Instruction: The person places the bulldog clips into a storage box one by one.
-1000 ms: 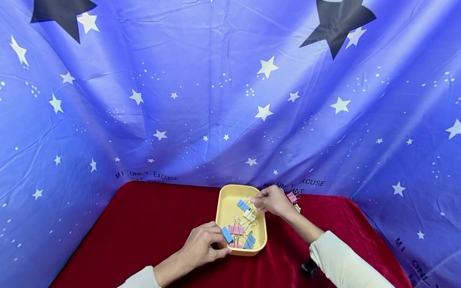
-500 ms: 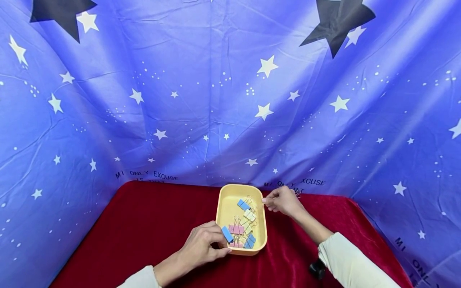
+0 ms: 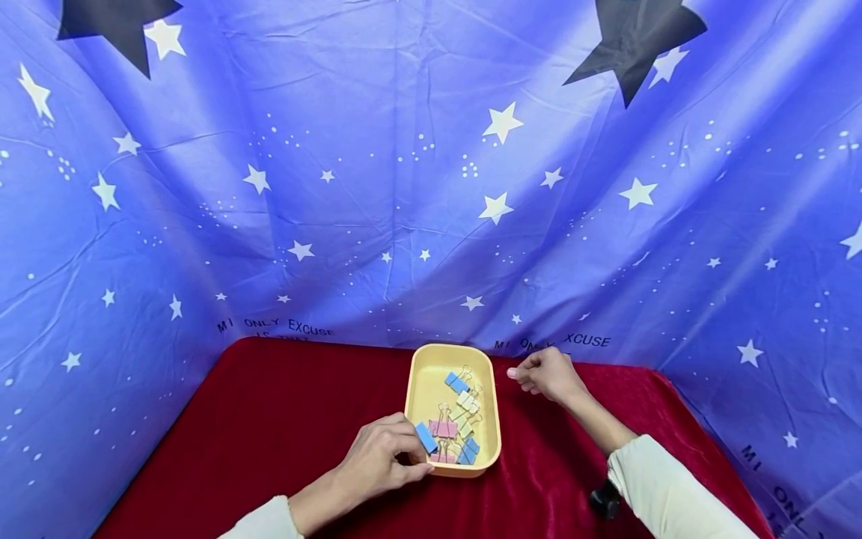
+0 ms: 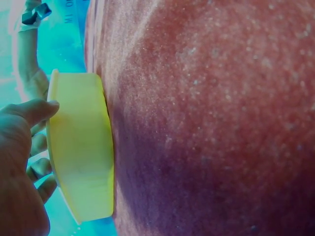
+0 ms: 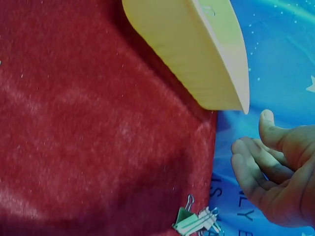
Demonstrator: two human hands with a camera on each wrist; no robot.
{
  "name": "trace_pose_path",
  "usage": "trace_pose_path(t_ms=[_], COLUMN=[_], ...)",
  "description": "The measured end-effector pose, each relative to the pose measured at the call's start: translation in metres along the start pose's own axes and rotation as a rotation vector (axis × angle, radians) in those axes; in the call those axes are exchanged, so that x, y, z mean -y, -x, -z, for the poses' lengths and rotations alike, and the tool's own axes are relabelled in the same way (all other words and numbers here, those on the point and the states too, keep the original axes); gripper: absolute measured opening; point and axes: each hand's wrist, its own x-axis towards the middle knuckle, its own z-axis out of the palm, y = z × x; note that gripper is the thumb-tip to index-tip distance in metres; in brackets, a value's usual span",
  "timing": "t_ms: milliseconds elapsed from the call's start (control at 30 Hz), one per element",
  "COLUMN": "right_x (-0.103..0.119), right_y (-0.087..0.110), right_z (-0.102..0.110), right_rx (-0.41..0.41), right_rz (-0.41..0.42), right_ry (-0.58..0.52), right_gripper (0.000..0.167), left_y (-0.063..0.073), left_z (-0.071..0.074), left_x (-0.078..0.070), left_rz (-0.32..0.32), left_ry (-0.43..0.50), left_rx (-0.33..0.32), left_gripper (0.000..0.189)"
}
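A yellow plastic tray (image 3: 429, 374) sits on the red cloth, with several blue, pink and pale yellow binder clips inside. My left hand (image 3: 385, 453) grips its near-left rim; in the left wrist view the thumb (image 4: 42, 110) lies over the outer wall and the fingers are behind the rim. A blue binder clip (image 3: 426, 438) shows right beside those fingers. My right hand (image 3: 554, 374) hovers off the tray's right side, fingers loosely bent and holding nothing. Below it in the right wrist view lie a green binder clip (image 5: 186, 220) and a paler one (image 5: 208, 220).
Red velvet cloth (image 3: 303, 389) covers the table. A blue star-printed curtain (image 3: 377, 187) hangs right behind its far edge and along both sides. A small black object (image 3: 604, 500) shows under the right sleeve.
From over the clips in the tray, my right hand has moved right, past the rim. In the head view it now hides the loose clips on the cloth. The left hand stays put.
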Motion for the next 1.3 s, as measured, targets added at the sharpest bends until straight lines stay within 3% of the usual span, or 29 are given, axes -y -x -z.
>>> trace_pose_path(t_ms=[200, 467, 800, 1300], right_x=[-0.01, -0.031, -0.05, -0.062], right_y=[0.0, -0.008, -0.012, -0.018], right_z=[0.007, 0.012, 0.019, 0.02], right_rx=[-0.037, -0.041, -0.127, -0.181], right_rz=[-0.012, -0.015, 0.049, 0.077], right_ry=[0.053, 0.04, 0.16, 0.234], right_gripper=[0.025, 0.024, 0.029, 0.031], left_y=[-0.001, 0.0, 0.0, 0.0], left_z=[0.001, 0.001, 0.001, 0.0], left_x=[-0.001, 0.0, 0.0, 0.001], left_rz=[-0.006, -0.008, -0.005, 0.006], left_ry=[-0.006, -0.007, -0.009, -0.001], left_rx=[0.0, 0.001, 0.007, 0.012], left_gripper=[0.028, 0.028, 0.027, 0.029])
